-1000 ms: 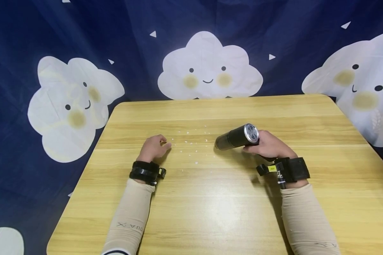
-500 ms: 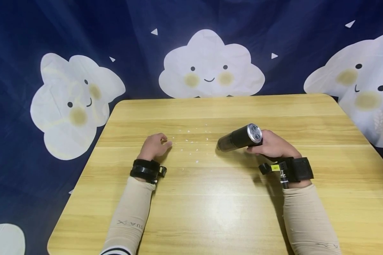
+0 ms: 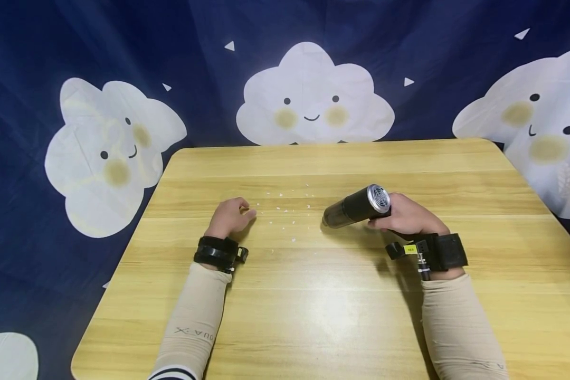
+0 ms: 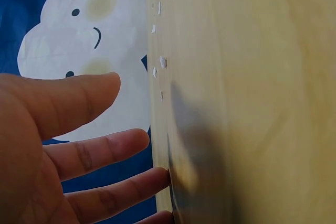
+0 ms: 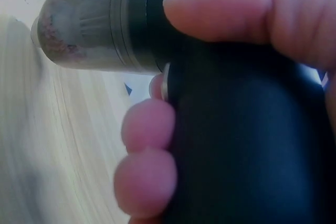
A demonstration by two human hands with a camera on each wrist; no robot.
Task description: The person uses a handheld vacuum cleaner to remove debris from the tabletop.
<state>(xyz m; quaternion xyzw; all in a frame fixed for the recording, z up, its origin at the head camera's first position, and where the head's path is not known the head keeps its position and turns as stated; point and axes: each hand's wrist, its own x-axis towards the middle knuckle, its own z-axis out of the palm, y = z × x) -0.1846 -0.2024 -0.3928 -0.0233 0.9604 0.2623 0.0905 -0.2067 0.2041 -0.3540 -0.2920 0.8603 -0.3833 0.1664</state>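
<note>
While the right hand (image 3: 408, 219) grips a small handheld blower (image 3: 356, 206) at centre-right, aimed at white crumbs (image 3: 285, 214) mid-tabletop, the left hand (image 3: 229, 217) rests relaxed; sweeping them leftward seems next.

Wooden table (image 3: 342, 311) bears scattered white crumbs (image 3: 285, 211) (small bits).

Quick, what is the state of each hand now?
Left hand: open, fingertips on the table.
Right hand: grips the black handheld vacuum.
</note>
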